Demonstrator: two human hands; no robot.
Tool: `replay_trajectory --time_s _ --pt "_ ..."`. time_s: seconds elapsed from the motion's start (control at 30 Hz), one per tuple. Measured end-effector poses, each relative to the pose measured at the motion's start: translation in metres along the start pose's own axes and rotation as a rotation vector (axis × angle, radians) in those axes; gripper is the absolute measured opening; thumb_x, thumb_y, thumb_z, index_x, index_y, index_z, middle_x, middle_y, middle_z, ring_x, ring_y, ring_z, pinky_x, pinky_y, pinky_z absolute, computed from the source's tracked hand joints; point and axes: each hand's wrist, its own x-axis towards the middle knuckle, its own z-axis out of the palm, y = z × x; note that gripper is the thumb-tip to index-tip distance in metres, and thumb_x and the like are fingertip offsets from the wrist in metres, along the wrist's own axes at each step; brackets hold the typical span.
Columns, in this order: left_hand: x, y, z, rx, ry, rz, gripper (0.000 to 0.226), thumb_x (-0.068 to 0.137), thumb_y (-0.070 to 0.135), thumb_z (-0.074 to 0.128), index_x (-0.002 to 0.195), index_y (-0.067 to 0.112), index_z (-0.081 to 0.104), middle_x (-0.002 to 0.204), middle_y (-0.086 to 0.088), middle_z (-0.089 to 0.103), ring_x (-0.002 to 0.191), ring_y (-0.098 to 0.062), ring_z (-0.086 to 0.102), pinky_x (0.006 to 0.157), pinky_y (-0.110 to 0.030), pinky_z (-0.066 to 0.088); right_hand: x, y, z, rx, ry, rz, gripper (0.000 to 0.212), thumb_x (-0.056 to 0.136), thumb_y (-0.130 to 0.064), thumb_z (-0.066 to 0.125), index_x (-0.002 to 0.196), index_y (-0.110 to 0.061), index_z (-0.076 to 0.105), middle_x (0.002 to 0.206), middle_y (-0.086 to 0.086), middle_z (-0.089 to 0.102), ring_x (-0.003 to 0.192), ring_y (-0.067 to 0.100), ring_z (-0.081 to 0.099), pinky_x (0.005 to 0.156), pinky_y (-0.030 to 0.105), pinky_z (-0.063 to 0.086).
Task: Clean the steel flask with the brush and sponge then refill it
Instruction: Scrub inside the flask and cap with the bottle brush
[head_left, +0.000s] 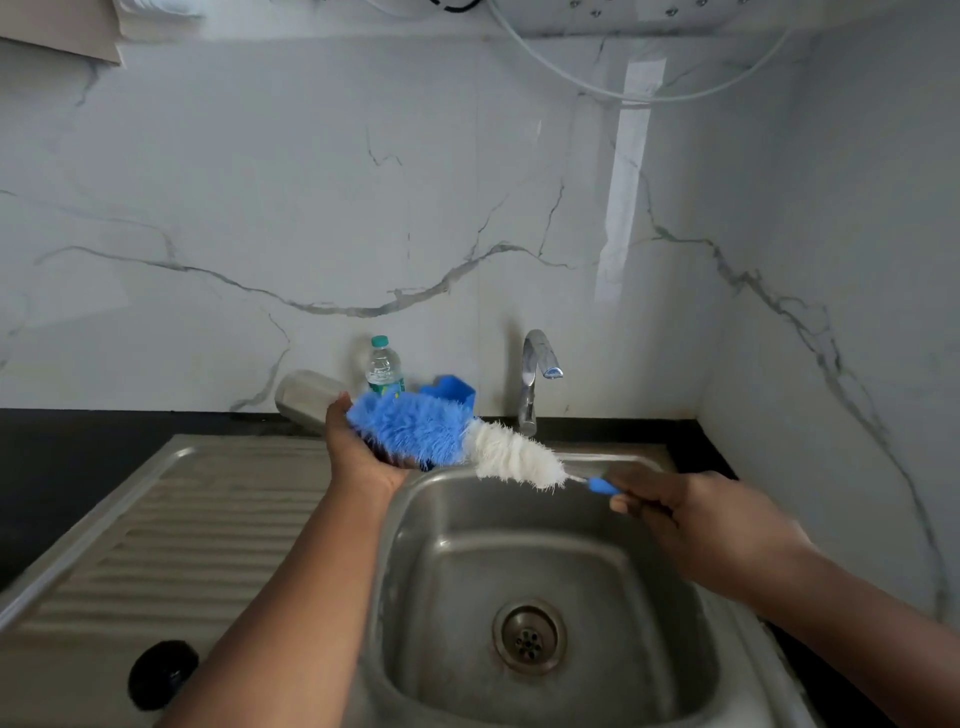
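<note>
My left hand (358, 452) grips the steel flask (306, 400), which lies tilted with its base toward the upper left and its mouth toward the sink (519, 467). My right hand (691, 514) holds the blue handle of a bottle brush (467, 439). The brush's blue bristles sit at the flask's mouth and hide it; the white bristles trail toward the handle. Both hands hover over the sink's back left rim.
A steel tap (535, 374) stands behind the basin. A small water bottle (384, 366) and a blue holder (452, 392) stand by the marble wall. A ribbed drainboard (171, 530) lies left, with a black lid (162, 674) on its near edge.
</note>
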Motion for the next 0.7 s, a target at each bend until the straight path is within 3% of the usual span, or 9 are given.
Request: replay_trajectory --time_s 0.07,0.17,0.23,0.27,0.33,0.43,0.57,0.7 --pt "-0.002 0.002 0.001 -0.015 0.051 -0.013 0.051 0.086 0.054 0.054 0.113 0.012 0.065 0.106 -0.014 0.072 0.092 -0.036 0.073 0.082 -0.046 0.054 0.001 -0.004 0.002 0.034 0.014 0.036 0.033 0.099 -0.048 0.04 0.13 -0.056 0.047 0.095 -0.018 0.065 0.086 0.009 0.061 0.061 0.018 0.036" --pt "0.0 0.007 0.004 -0.096 0.05 -0.01 0.062 0.082 0.054 0.06 0.132 0.016 0.06 0.123 -0.009 0.067 0.113 -0.033 0.066 0.094 -0.051 0.053 0.0 -0.018 0.004 0.071 0.039 0.063 0.034 0.099 -0.048 0.04 0.131 -0.053 0.048 0.065 -0.021 0.044 0.059 -0.002 0.043 0.052 0.008 0.031" --pt "0.003 0.012 0.003 -0.116 0.0 -0.003 0.059 0.083 0.055 0.063 0.132 0.021 0.061 0.127 -0.008 0.068 0.114 -0.032 0.066 0.096 -0.053 0.052 -0.003 -0.027 0.002 0.077 0.056 0.042 0.033 0.098 -0.049 0.041 0.13 -0.054 0.049 0.076 -0.021 0.058 0.068 -0.002 0.053 0.057 0.011 0.036" --pt "0.005 0.015 0.002 -0.123 -0.011 0.0 0.057 0.084 0.055 0.064 0.13 0.022 0.063 0.124 -0.008 0.07 0.111 -0.033 0.068 0.095 -0.055 0.052 -0.002 -0.029 0.001 0.072 0.074 0.045 0.033 0.098 -0.05 0.041 0.13 -0.056 0.048 0.095 -0.02 0.066 0.083 0.002 0.061 0.065 0.017 0.041" --pt "0.007 0.019 0.001 -0.148 0.001 0.003 0.059 0.081 0.056 0.069 0.128 0.02 0.062 0.118 -0.009 0.071 0.105 -0.033 0.07 0.092 -0.056 0.053 0.003 -0.03 -0.002 0.05 0.1 0.089 0.034 0.098 -0.05 0.04 0.13 -0.058 0.046 0.122 -0.015 0.065 0.105 0.013 0.061 0.074 0.024 0.043" --pt "0.01 0.024 0.001 -0.156 0.012 0.001 0.059 0.08 0.056 0.07 0.123 0.018 0.062 0.108 -0.011 0.072 0.098 -0.033 0.071 0.095 -0.056 0.051 0.003 -0.035 -0.003 0.023 0.104 0.104 0.034 0.098 -0.051 0.04 0.13 -0.059 0.045 0.125 -0.016 0.063 0.108 0.013 0.06 0.073 0.023 0.039" --pt "0.011 0.029 -0.001 -0.137 -0.011 -0.005 0.057 0.08 0.052 0.073 0.126 0.02 0.064 0.115 -0.009 0.073 0.104 -0.032 0.071 0.096 -0.055 0.052 -0.003 -0.043 0.002 0.034 0.112 0.078 0.034 0.097 -0.051 0.041 0.13 -0.057 0.047 0.123 -0.016 0.064 0.108 0.012 0.061 0.074 0.021 0.04" --pt "0.008 0.028 0.005 -0.095 0.072 -0.004 0.041 0.082 0.04 0.072 0.112 0.014 0.062 0.11 -0.011 0.069 0.097 -0.03 0.069 0.095 -0.052 0.053 -0.004 -0.042 -0.001 0.035 0.097 0.122 0.035 0.099 -0.049 0.039 0.133 -0.057 0.044 0.126 -0.016 0.063 0.106 0.011 0.06 0.074 0.022 0.04"
